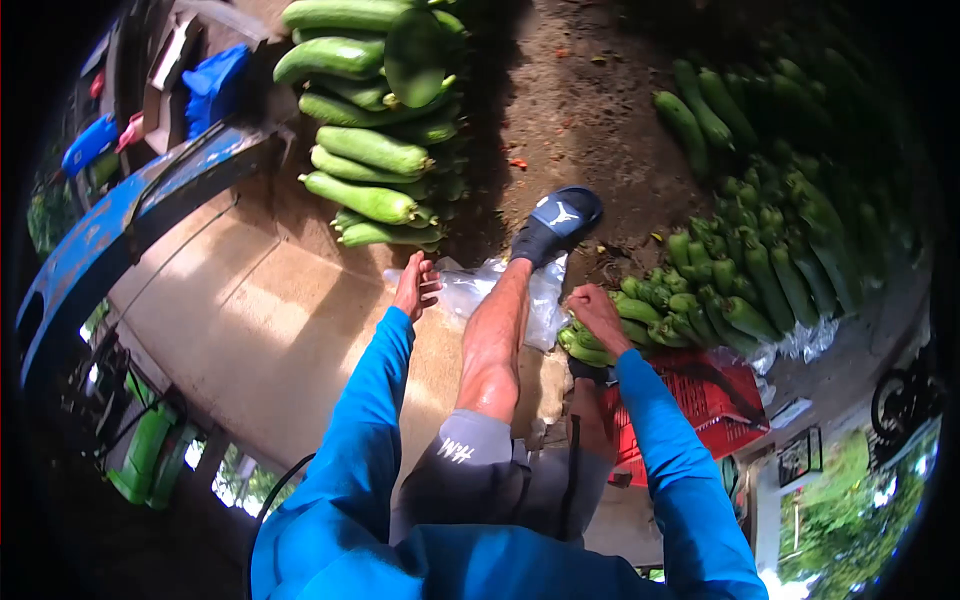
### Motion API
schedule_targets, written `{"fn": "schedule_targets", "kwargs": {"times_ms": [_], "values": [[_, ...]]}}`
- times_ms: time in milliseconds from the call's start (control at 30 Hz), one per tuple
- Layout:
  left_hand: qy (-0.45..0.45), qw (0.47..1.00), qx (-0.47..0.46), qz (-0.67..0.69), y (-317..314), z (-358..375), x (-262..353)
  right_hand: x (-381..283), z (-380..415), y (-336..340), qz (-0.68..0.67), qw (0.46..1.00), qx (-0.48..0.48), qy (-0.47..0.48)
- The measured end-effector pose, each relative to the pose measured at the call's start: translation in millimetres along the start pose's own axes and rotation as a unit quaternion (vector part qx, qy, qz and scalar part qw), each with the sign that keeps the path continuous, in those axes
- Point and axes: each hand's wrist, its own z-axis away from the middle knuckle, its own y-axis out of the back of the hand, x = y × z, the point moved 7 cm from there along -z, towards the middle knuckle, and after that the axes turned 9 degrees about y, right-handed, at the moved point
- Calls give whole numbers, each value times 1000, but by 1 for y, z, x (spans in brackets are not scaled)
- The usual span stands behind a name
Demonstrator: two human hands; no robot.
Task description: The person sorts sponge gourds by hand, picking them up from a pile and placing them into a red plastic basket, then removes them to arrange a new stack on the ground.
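Note:
My left hand (pixel 416 287) is held out with its fingers loosely apart and nothing in them. It is just below a stack of long, pale green gourds (pixel 370 150), beside a clear plastic sheet (pixel 467 293). My right hand (pixel 598 314) has its fingers curled in; whatever they hold, if anything, is hidden. It is at the near end of a second heap of long green gourds (pixel 745 285), close to several small ends pointing my way. A dark green oval shape (pixel 415 58), possibly a gourd seen end-on, overlaps the top of the left stack.
My shoe (pixel 560 222) stands on the brown ground between the two heaps. A red plastic crate (pixel 700 405) is beside my right forearm. At left a worn blue metal beam (pixel 130 200) curves over the concrete. Blue bags (pixel 215 85) lie behind it.

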Motion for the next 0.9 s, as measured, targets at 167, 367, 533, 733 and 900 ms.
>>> {"fn": "schedule_targets", "kwargs": {"times_ms": [167, 367, 533, 733, 900], "values": [[-134, 948, -34, -287, -104, 35, 16, -34, 35, 11, -143, 976, 125, 105], [-235, 848, -148, -451, -246, 78, 41, -16, 104, 50, -217, 924, 271, 158], [-415, 698, -189, -552, -353, 143, 8, 60, 209, 63, -299, 849, 411, 144], [-522, 490, -171, -677, -467, 216, -129, 165, 374, 64, -403, 751, 510, 116], [-538, 321, -304, -718, -526, 283, -309, 314, 456, -12, -534, 563, 631, 22]]}}
